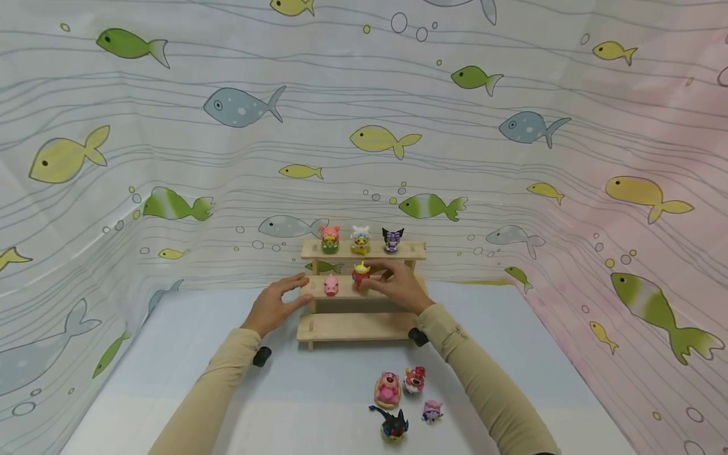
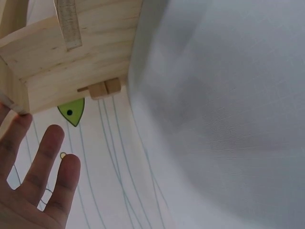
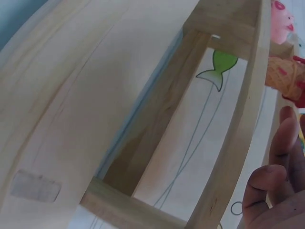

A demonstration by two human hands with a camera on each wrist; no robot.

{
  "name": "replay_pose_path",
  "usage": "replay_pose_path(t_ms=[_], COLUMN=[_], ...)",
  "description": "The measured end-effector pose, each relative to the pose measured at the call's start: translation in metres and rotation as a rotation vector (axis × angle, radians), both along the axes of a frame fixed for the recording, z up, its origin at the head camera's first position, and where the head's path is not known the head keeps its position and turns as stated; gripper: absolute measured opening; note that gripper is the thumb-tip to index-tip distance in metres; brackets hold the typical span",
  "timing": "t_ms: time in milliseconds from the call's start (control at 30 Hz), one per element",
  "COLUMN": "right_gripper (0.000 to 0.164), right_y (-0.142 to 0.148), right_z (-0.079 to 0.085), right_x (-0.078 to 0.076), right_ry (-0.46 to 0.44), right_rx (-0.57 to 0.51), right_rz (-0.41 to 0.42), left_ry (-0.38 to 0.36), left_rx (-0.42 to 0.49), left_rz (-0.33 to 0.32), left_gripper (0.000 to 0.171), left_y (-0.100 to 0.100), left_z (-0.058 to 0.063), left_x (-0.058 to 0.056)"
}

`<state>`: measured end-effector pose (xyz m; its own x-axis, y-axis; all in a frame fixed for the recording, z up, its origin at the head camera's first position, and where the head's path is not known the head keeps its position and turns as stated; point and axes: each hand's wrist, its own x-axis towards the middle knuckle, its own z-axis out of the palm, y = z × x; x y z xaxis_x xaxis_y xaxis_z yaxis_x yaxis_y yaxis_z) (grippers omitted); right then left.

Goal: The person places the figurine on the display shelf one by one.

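Observation:
My right hand [image 1: 398, 285] is at the middle level of a three-step wooden shelf [image 1: 355, 327]. Its thumb and fingers pinch a small red figurine with a yellow top [image 1: 361, 277]; the right wrist view shows the figurine's waffle-patterned part [image 3: 282, 72]. To the left on that same step sits a pink pig figurine [image 1: 331, 285]. My left hand [image 1: 277, 305] touches the left end of the middle step, fingers spread and fairly straight. From below, the left wrist view shows its fingers [image 2: 50, 148] at the board's edge.
On the top step stand a pink-hooded figurine [image 1: 330, 241], a white-hooded one [image 1: 360, 241] and a black-and-purple one [image 1: 392, 241]. In front of the shelf lie a pink bear [image 1: 388, 388], a red-and-white figurine [image 1: 414, 380], a small pink-and-purple one [image 1: 432, 411] and a black dragon-like one [image 1: 394, 425].

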<state>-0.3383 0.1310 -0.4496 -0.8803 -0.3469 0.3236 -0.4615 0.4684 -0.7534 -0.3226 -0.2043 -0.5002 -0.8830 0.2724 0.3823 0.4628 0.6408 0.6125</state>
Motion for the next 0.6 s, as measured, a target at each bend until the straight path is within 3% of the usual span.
replay_pose_path(t_ms=[367,600], right_gripper=[0.052,0.036], right_y=[0.029,0.047], right_z=[0.004,0.011], right_x=[0.018,0.044], right_ry=[0.018,0.049], right_rx=[-0.092,-0.060], right_rz=[-0.049,-0.047], left_ry=[0.009,0.003], left_rx=[0.002,-0.003], left_rz=[-0.002,0.001], left_gripper=[0.061,0.061], left_y=[0.000,0.000], left_z=[0.002,0.001], left_x=[0.000,0.000])
